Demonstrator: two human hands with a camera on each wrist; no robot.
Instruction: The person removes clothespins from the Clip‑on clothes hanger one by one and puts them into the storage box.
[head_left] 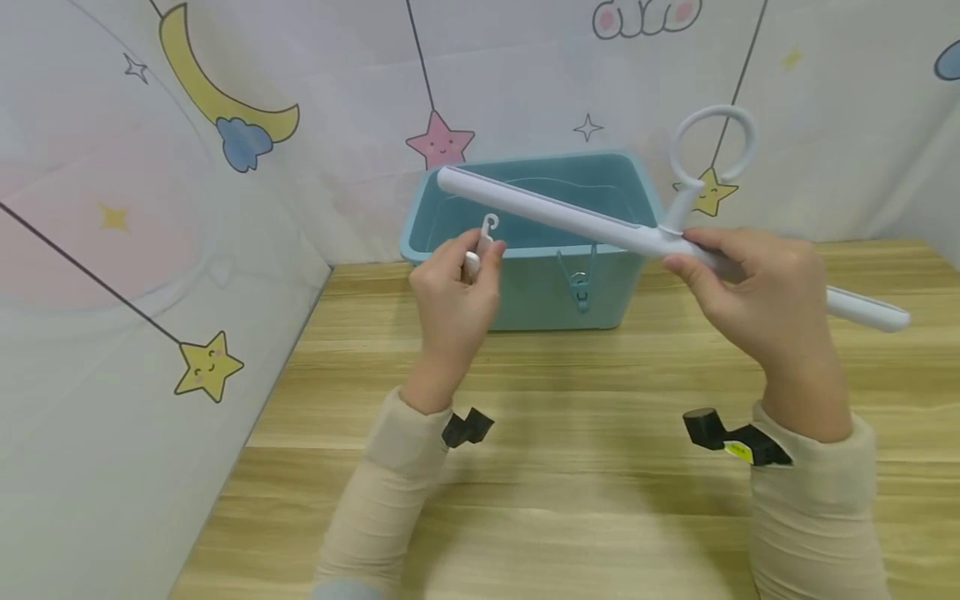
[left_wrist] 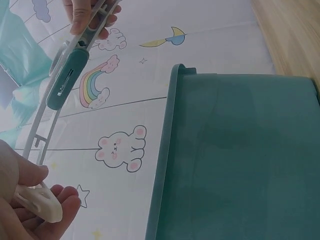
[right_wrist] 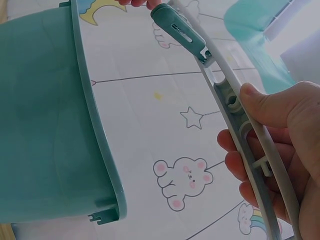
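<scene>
My right hand (head_left: pixel 757 292) grips a long white hanger bar (head_left: pixel 570 218) with a ring hook (head_left: pixel 712 143) on top, held level above the table. A teal clothes peg (head_left: pixel 579 283) hangs from the bar's underside; it also shows as the teal peg (right_wrist: pixel 181 33) in the right wrist view and the teal peg (left_wrist: pixel 67 80) in the left wrist view. My left hand (head_left: pixel 456 292) pinches a small white peg (head_left: pixel 480 250) with a little hook, just below the bar's left end. That white peg (left_wrist: pixel 37 202) lies between the thumb and fingers. The right hand (right_wrist: pixel 272 150) wraps round the bar (right_wrist: pixel 240 115).
A teal plastic bin (head_left: pixel 536 237) stands on the wooden table (head_left: pixel 585 467) behind both hands. A cartoon-print sheet (head_left: pixel 150 208) covers the left side and back. The bin wall (left_wrist: pixel 240 160) fills the left wrist view.
</scene>
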